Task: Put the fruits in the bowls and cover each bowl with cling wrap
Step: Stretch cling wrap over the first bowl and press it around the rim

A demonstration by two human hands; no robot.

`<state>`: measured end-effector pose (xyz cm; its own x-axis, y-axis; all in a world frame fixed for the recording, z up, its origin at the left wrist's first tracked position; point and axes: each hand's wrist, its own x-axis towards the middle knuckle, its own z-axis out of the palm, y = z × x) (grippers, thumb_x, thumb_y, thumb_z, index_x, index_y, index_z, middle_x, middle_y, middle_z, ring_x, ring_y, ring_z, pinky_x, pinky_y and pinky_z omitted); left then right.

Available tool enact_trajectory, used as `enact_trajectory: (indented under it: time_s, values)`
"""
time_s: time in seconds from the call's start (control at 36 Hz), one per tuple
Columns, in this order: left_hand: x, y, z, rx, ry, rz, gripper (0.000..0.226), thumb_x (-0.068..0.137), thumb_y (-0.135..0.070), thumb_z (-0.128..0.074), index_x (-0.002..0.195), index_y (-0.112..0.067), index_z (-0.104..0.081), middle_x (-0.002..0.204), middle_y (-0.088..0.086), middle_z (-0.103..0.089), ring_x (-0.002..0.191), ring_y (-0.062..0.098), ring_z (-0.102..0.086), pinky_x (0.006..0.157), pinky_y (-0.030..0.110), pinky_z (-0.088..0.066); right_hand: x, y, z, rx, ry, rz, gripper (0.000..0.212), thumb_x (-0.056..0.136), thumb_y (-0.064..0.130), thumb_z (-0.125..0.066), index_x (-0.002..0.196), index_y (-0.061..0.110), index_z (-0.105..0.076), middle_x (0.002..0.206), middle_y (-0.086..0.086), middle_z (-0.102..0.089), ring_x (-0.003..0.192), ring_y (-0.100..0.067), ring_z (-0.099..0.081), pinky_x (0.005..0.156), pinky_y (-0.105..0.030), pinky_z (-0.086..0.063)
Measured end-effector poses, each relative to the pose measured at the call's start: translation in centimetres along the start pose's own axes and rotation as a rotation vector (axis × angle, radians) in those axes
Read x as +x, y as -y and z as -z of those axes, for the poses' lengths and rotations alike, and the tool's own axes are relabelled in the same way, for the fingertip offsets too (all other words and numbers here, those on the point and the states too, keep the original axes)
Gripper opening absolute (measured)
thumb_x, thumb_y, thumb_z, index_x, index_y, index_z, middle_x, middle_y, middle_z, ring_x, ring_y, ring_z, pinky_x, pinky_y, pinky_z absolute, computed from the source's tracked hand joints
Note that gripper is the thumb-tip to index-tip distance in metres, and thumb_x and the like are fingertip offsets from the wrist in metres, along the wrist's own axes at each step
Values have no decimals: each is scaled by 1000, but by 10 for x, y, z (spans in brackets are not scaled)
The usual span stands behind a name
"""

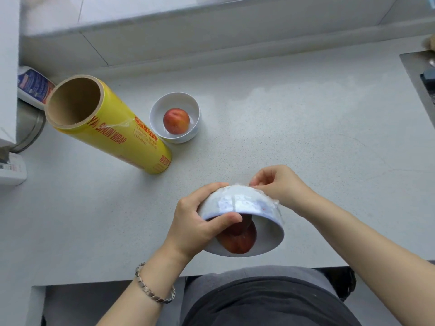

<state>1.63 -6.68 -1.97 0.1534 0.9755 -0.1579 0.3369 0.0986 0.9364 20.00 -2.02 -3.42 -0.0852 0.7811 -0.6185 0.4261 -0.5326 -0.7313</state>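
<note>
A white bowl [244, 203] is held tilted toward me above the counter's near edge, with a red fruit [240, 241] inside and cling wrap [274, 204] stretched over its rim and down its outer wall. My left hand [195, 227] grips the bowl's left side, thumb over the rim. My right hand [280, 187] pinches the wrap against the bowl's far underside. A second white bowl [175, 102] stands uncovered farther back with a red fruit [176, 121] in it. The yellow cling wrap roll [110, 128] stands upright to its left.
The grey counter [294, 128] runs to a wall ledge at the back. A blue and white pack [35, 87] and a metal container [30, 125] sit at far left. A sink edge [419, 76] is at the right.
</note>
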Motion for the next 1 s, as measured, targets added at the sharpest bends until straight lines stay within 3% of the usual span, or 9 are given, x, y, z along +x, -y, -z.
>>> enact_trajectory:
  time_s: [0.11, 0.25, 0.33, 0.47, 0.56, 0.64, 0.75, 0.89, 1.0]
  values:
    - [3, 1, 5, 1, -24, 26, 49, 48, -58, -71, 92, -37, -62, 91, -32, -66, 86, -9, -60, 77, 6, -43, -24, 5, 11, 125, -293, 394, 9, 83, 28, -63, 79, 22, -69, 82, 12, -67, 81, -4, -62, 76, -16, -45]
    - [6, 3, 6, 24, 9, 4, 48, 51, -56, -73, 94, -38, -62, 95, -28, -68, 90, -5, -63, 81, 12, -46, -54, 11, -8, -166, 20, 847, 40, 91, 40, -47, 106, 9, -69, 113, 1, -67, 112, -3, -56, 99, -15, -39]
    - [6, 2, 4, 16, 19, -26, 42, 56, -53, -71, 95, -39, -61, 92, -31, -67, 88, -8, -62, 78, 10, -45, -50, 8, -15, -215, 82, 808, 48, 89, 48, -46, 118, 14, -63, 126, 4, -60, 121, 2, -48, 103, -12, -32]
    - [7, 2, 6, 19, -19, 14, 65, 45, -82, -65, 94, -40, -61, 92, -33, -65, 88, -10, -60, 78, 7, -43, -38, 2, -8, -207, 153, 479, 66, 73, 65, -36, 130, 35, -48, 132, 18, -51, 118, 9, -43, 100, -6, -29]
    - [10, 5, 8, -23, -78, 21, 65, 45, -81, -65, 92, -36, -63, 89, -29, -68, 86, -10, -60, 76, 7, -44, -33, -10, -2, 27, 233, 329, 57, 66, 69, -47, 117, 43, -52, 126, 20, -57, 116, 4, -50, 101, -21, -38]
    - [11, 9, 7, -148, -170, 45, 71, 50, -78, -66, 95, -23, -66, 90, -10, -71, 88, 2, -63, 79, 20, -48, -37, -22, 2, 291, 285, 296, 68, 62, 59, -68, 121, 26, -57, 119, 8, -64, 111, -8, -59, 90, -23, -47]
    - [10, 13, 1, -325, -112, 104, 77, 58, -78, -64, 100, -14, -69, 100, 10, -69, 97, 24, -61, 88, 43, -47, -36, -24, 1, 441, 166, 299, 55, 59, 39, -70, 110, 21, -64, 105, 5, -71, 99, -11, -65, 79, -20, -50]
    - [15, 10, 8, -361, 137, 211, 64, 61, -60, -70, 110, -19, -62, 105, -3, -70, 99, 12, -63, 83, 22, -48, -36, -23, 5, 472, 68, 312, 40, 54, 37, -73, 93, 29, -71, 94, 8, -73, 88, -8, -68, 73, -18, -51]
    - [25, 0, 9, -168, 280, 182, 58, 61, -52, -60, 115, -31, -57, 111, -17, -65, 105, -2, -59, 86, 12, -43, -39, -19, 5, 387, 47, 308, 38, 56, 28, -79, 94, 28, -70, 92, 8, -74, 87, -7, -68, 73, -18, -51]
